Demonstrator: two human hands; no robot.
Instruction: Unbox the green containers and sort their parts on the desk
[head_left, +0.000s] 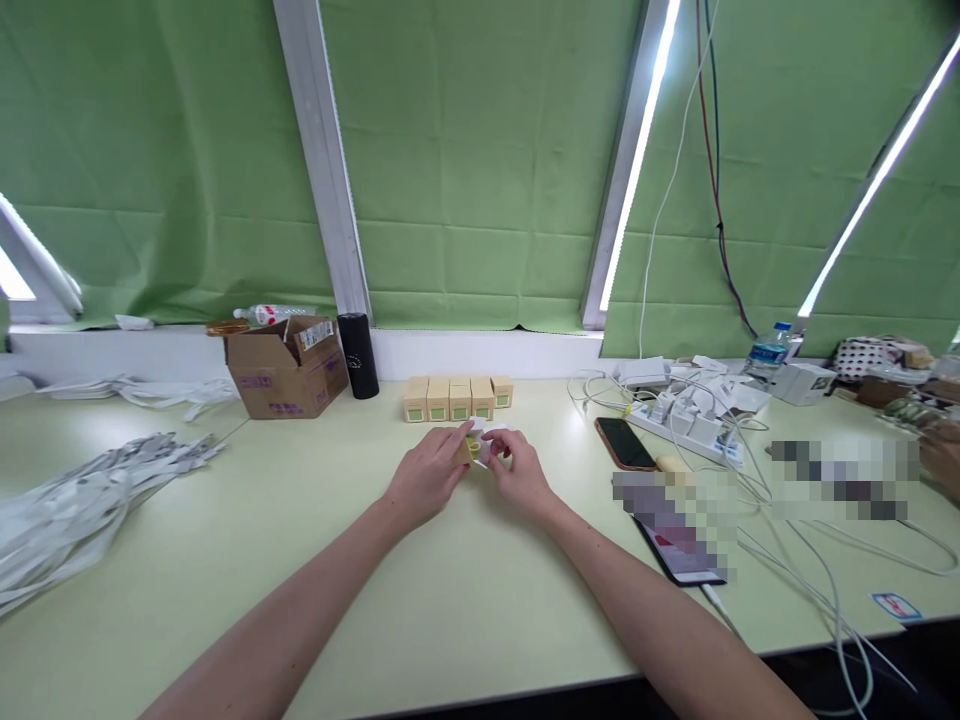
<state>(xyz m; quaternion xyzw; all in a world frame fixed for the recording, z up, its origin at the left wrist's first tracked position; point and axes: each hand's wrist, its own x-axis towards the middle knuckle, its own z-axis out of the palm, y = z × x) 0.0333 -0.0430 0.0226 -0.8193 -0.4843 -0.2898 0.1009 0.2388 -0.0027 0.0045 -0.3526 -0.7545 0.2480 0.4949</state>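
Between my two hands, low over the table, is a small tan box (466, 455) with white inner flaps folded out and something yellow-green showing in its opening. My left hand (429, 470) wraps around the box from the left side. On the right, my right hand (517, 470) has its thumb and fingers pinched together at the open end. What those fingertips hold, if anything, is too small to make out. Just beyond my hands stands a row of several like small tan boxes (449, 397), closed, with green labels on their fronts.
A cardboard carton (289, 375) and a black cylinder (358, 356) stand at the back left. White strips (97, 500) lie far left. To the right are a phone (625, 443), a lit phone or tablet (682, 560), a power strip (686, 435) and loose cables.
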